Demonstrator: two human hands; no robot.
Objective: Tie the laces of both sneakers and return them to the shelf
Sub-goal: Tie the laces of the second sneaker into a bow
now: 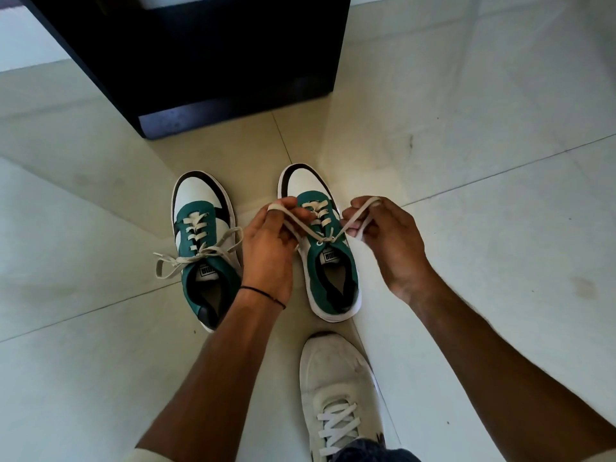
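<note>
Both hands are closed on the lace point(306, 228) of one sneaker point(303, 185), which sits on the tiled floor point(100, 361) directly under and between them, toe pointing away from the person. Left hand point(266, 251): fingers curled, pinching a loop of lace at the fingertips, raised above the sneaker's left edge. Right hand point(390, 241): same grip, pinching the other loop just off the sneaker's right edge. The two strands run down from the hands and cross at a first knot over the top eyelets, midway between the hands and a little nearer the person. The strands look taut. There is no finished bow on this one. Second sneaker point(196, 195) is on the floor just outside the left hand, parallel to the first, and the left wrist partly covers its heel side. Its laces are in a loose bow point(203, 251) with loops spread to both sides, and neither hand touches it. A thin black band point(263, 293) sits on the left wrist. A dark shelf unit point(233, 78) stands on the floor beyond the hands, well apart from both sneakers. Neither sneaker is on it. On the near side, between the forearms, is the person's own white shoe point(336, 388), laced, with a denim hem point(366, 453) at the frame edge.
</note>
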